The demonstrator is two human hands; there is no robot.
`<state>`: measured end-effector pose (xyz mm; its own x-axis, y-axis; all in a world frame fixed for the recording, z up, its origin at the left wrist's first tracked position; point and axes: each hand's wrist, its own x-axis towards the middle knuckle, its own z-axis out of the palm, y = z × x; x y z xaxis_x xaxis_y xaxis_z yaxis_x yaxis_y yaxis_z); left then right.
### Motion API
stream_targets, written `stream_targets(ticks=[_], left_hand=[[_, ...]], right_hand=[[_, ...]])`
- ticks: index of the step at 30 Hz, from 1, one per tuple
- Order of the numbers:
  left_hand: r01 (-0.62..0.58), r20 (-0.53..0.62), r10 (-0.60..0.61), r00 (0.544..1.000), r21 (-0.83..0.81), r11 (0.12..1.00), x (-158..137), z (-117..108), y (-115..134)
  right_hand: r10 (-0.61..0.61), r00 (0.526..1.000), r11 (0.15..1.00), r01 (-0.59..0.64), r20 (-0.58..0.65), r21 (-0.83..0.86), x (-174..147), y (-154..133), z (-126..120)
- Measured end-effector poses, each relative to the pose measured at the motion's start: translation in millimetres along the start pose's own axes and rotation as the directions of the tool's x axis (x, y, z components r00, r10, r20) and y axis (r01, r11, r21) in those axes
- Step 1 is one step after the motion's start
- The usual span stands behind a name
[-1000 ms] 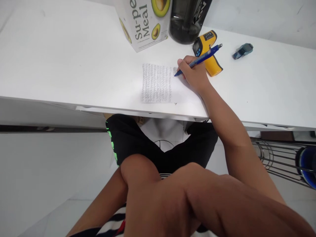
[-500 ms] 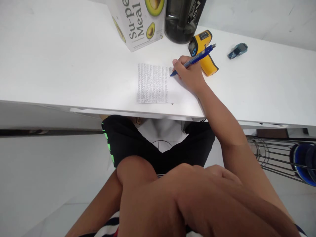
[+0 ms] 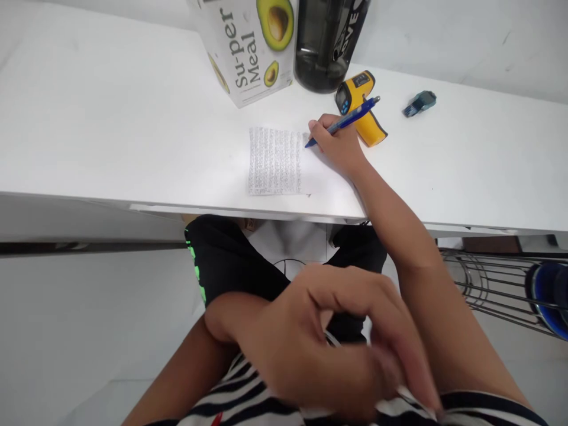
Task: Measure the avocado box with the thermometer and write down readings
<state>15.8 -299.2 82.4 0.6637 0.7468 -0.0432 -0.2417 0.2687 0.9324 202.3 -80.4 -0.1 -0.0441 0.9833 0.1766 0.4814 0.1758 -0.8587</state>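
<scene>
On the white desk lies a small sheet of paper (image 3: pixel 275 161) covered in dense rows of handwriting. My right hand (image 3: pixel 339 145) rests at its right side, its fingers closed round a blue click pen (image 3: pixel 355 113). The pen leans to the upper right, with its tip down at the upper right of the writing. Close to the camera, my left hand (image 3: pixel 328 337) is raised in front of my striped shirt. Its fingers are loosely curled and apart from the thumb, partly blurred, with no object visible in them.
A yellow infrared thermometer (image 3: pixel 370 127) lies just behind my right hand. A Su-per Meal box (image 3: pixel 248 59) and a dark bottle (image 3: pixel 322 53) stand at the back. Farther right is a small teal object (image 3: pixel 420 103). A wire rack (image 3: pixel 492 284) sits below the desk at right.
My left hand has turned and its fingers have come into view above my lap. My right hand keeps the pen at nearly the same spot on the paper. The view has tilted slightly.
</scene>
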Motion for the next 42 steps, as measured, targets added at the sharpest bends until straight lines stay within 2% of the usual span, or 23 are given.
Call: stream_targets(ticks=[2,4,6,8,11,12,14,17,20,28,36,42], left_hand=[[-0.064,0.098,0.071,0.993,-0.072,0.995,15.6,-10.4,-18.6],[0.008,-0.001,-0.008,1.0,-0.001,1.0,29.4,-25.8,-54.9],[0.157,-0.185,-0.135,0.973,0.11,0.981,38.9,-46.4,-101.5],[0.318,-0.35,-0.256,0.901,0.13,0.939,44.5,-71.1,-148.6],[0.522,-0.526,-0.437,0.73,0.017,0.853,50.5,-109.4,-202.2],[0.54,-0.545,-0.452,0.706,0.003,0.841,52.9,-120.4,-213.4],[0.547,-0.561,-0.461,0.687,-0.017,0.837,58.7,-137.2,-226.4],[0.531,-0.55,-0.466,0.693,-0.048,0.846,67.8,-148.1,-232.6],[0.536,-0.509,-0.51,0.694,-0.108,0.837,72.4,-148.4,-237.1],[0.47,-0.377,-0.597,0.708,-0.38,0.797,72.1,-157.8,-252.0],[0.385,-0.204,-0.57,0.796,-0.558,0.736,71.9,-159.6,-247.7],[0.305,-0.104,-0.496,0.862,-0.676,0.671,68.5,-160.2,-248.5]], right_hand=[[0.011,1.0,1.0,-0.011,-0.008,0.003,-0.5,-1.0,0.6],[0.026,1.0,1.0,-0.026,-0.015,0.006,-1.1,-2.3,0.8],[0.04,0.999,0.999,-0.04,-0.019,0.011,-1.6,-3.1,0.6],[0.049,0.999,0.999,-0.048,-0.022,0.015,-1.9,-3.1,0.2],[0.053,0.998,0.998,-0.052,-0.021,0.024,-1.9,-1.6,-0.2],[0.05,0.998,0.998,-0.05,-0.023,0.028,-1.8,-1.0,-0.1],[0.041,0.999,0.999,-0.04,-0.033,0.032,-1.5,0.0,0.2],[0.042,0.999,0.999,-0.041,-0.028,0.03,-1.0,0.3,0.7],[0.062,0.998,0.997,-0.062,0.006,0.036,-1.6,-0.8,0.2],[0.038,0.999,0.997,-0.038,0.003,0.061,-1.8,0.5,-2.3],[0.016,1.0,0.998,-0.018,0.025,0.062,-1.0,2.3,-3.0],[0.022,0.999,0.997,-0.024,0.025,0.073,-1.6,1.6,-3.3]])
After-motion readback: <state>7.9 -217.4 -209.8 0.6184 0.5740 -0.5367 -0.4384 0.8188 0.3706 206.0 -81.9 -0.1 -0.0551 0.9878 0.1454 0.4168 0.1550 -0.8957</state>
